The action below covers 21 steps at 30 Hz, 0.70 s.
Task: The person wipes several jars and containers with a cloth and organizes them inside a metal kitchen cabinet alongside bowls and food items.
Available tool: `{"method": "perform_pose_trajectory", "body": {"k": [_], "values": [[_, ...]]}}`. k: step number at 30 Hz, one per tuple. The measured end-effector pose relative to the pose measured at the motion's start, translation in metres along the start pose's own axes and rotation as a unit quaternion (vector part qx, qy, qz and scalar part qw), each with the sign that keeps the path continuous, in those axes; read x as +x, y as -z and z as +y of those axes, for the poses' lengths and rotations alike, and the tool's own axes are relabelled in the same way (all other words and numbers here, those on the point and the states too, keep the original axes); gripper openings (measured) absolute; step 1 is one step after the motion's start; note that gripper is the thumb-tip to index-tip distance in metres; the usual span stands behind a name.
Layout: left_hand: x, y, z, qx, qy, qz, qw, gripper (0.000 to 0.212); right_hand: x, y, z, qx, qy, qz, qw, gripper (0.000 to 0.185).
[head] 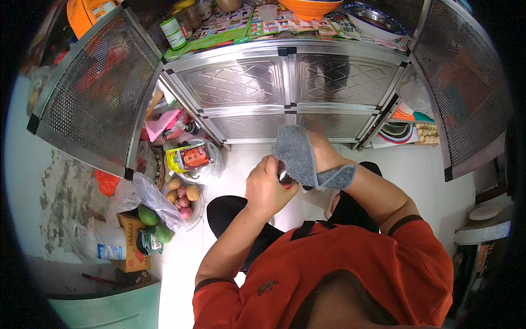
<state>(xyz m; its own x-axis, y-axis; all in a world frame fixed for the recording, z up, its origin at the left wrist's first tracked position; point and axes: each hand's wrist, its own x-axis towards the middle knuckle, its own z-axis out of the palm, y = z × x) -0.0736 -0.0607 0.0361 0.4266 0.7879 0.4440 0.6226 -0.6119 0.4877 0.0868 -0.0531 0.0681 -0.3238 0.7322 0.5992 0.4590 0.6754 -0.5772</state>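
My left hand (267,187) is closed around a dark, shiny container (285,176), perhaps a jar or bottle, held above the floor between my knees. A grey cloth (296,154) is gripped by my right hand (322,152) against the upper side of that container. One end of the cloth hangs over my right wrist. Most of the container is hidden by my fingers and the cloth. Beyond my hands stands a metal cabinet (289,107) with diamond-patterned panels.
Perforated cabinet doors stand swung out at left (98,86) and right (460,82). An orange bowl (310,7) and a green-labelled jar (173,33) sit on the newspaper-lined shelf. On the left floor are a wire basket (199,209) of potatoes, a cardboard box (133,246) and plastic bags (158,201).
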Motion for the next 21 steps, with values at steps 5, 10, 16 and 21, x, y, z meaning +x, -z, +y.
{"method": "perform_pose_trajectory", "body": {"k": [5, 10, 16, 21], "values": [[-0.004, 0.009, 0.008, -0.114, 0.027, -0.050, 0.992, 0.051, -0.004, 0.011, -0.007, 0.002, 0.033, -0.039, 0.999, 0.029], [-0.014, 0.007, 0.000, -0.278, 0.061, -0.160, 0.945, 0.055, -0.012, 0.011, -0.009, -0.005, 0.041, -0.074, 0.996, 0.032], [-0.020, -0.002, -0.020, -0.392, 0.127, -0.238, 0.880, 0.053, -0.008, -0.003, 0.005, 0.009, 0.146, -0.084, 0.986, 0.032], [-0.017, 0.004, -0.015, -0.556, 0.190, -0.173, 0.791, 0.060, 0.011, 0.023, -0.003, -0.122, 0.034, 0.026, 0.992, 0.041]]}}
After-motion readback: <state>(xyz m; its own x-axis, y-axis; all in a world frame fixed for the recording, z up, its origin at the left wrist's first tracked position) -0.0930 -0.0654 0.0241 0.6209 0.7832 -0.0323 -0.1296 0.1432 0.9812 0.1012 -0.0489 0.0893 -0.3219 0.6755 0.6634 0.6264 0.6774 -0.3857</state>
